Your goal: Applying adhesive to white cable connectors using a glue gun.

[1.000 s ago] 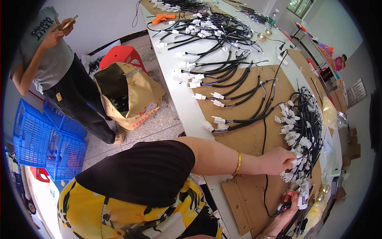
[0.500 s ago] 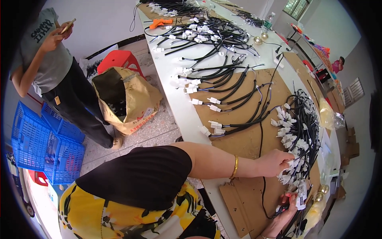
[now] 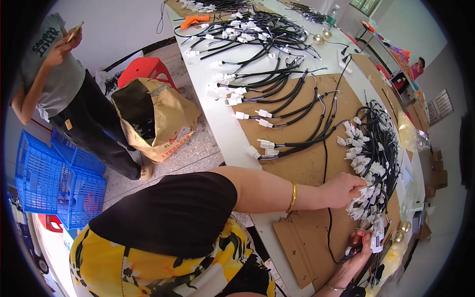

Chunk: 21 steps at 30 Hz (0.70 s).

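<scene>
One white worktop [image 3: 228,140] carries everything handled. One person [image 3: 55,91] stands left of it with a phone. On the floor left of the worktop are at least two blue crates [image 3: 38,171], one open sack [image 3: 175,121] and one red stool [image 3: 143,68]. Cables lie in four heaps: two at the worktop's far end, one nearer, and one heap [image 3: 385,143] along its right side, too tangled to count. A fan of cables [image 3: 297,148] curves over its middle, three connectors at the near end.

The hands are both at the worktop's right side. The left hand [image 3: 343,190] is nearly closed, fingertips pinched on white connectors [image 3: 361,200] of the heap. The right hand [image 3: 365,245] is half curled beside a labelled white piece [image 3: 377,241]; whether it grips that, I cannot tell. One bottle [image 3: 331,18] stands at the worktop's far right.
</scene>
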### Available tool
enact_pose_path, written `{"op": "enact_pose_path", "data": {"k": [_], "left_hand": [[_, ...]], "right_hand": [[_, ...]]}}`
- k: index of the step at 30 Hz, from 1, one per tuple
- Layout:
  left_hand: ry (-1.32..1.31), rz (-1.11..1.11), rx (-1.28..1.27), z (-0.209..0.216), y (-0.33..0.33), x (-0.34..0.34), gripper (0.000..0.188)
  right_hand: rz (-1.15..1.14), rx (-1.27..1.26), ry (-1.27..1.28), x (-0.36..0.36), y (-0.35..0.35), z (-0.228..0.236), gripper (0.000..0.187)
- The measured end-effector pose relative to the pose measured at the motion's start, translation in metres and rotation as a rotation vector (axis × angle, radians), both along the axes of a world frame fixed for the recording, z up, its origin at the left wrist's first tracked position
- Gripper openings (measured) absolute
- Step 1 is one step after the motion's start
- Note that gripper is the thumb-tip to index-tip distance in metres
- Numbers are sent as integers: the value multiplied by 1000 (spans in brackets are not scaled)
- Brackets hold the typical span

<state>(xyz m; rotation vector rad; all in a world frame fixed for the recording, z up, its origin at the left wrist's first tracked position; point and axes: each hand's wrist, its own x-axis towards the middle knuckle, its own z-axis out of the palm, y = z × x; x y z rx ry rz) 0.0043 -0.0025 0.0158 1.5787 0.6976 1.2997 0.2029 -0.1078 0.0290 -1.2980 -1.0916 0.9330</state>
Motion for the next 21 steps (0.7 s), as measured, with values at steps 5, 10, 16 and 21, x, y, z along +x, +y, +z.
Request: {"op": "enact_pose_path", "data": {"k": [5, 10, 16, 21], "left_hand": [[-41, -4, -26, 0, 0, -1, 22], [-65, 18, -37, -1, 0, 1, 21], [-62, -24, -96, 3, -1, 7, 28], [-20, -26, -113, -12, 10, 1, 33]], "right_hand": [[-51, 15, 6, -8, 1, 2, 27], [-31, -5, 52, -4, 4, -1, 24], [-42, 16, 124, -1, -5, 4, 20], [-163, -24, 99, -12, 3, 2, 23]]}}
